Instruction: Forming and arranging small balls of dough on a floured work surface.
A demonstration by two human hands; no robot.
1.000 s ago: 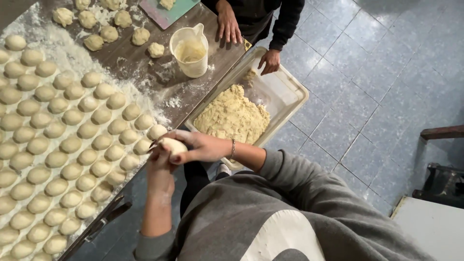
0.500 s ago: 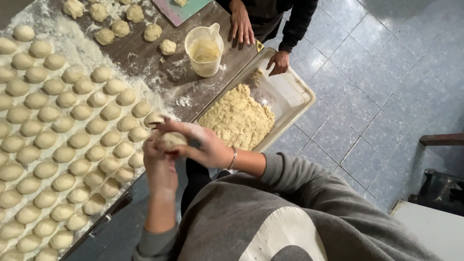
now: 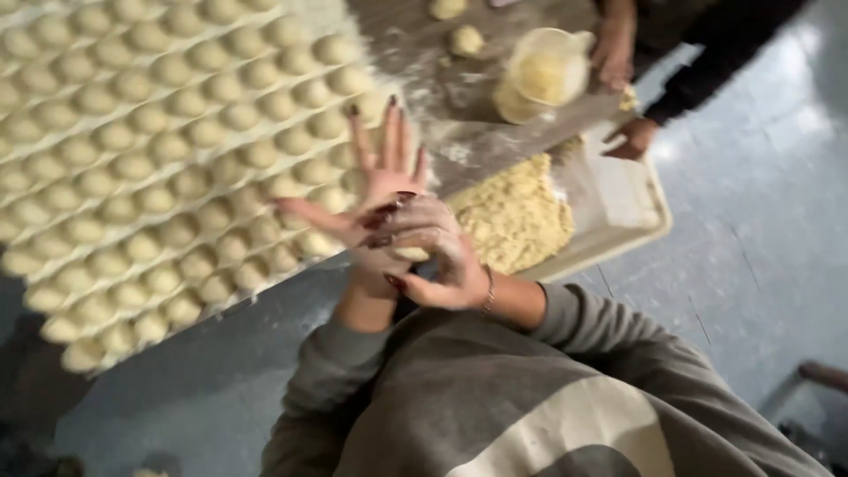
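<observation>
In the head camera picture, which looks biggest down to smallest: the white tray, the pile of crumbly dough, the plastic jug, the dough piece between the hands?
1. White tray
2. Crumbly dough pile
3. Plastic jug, though it lies farther off
4. Dough piece, mostly hidden between the left hand and right hand

A bakery or commercial food-preparation kitchen, seen from above. A long floured table [image 3: 459, 97] is covered with dozens of small round dough balls [image 3: 150, 168] set in tight, even rows, far more than a home would make. Beside it sits a large cream plastic tray [image 3: 618, 199] heaped with crumbly yellow dough [image 3: 512, 216], and a plastic measuring jug [image 3: 543, 75] stands on the table. The floor [image 3: 751, 221] is grey tile, and a second person [image 3: 698, 44] works at the same table
</observation>
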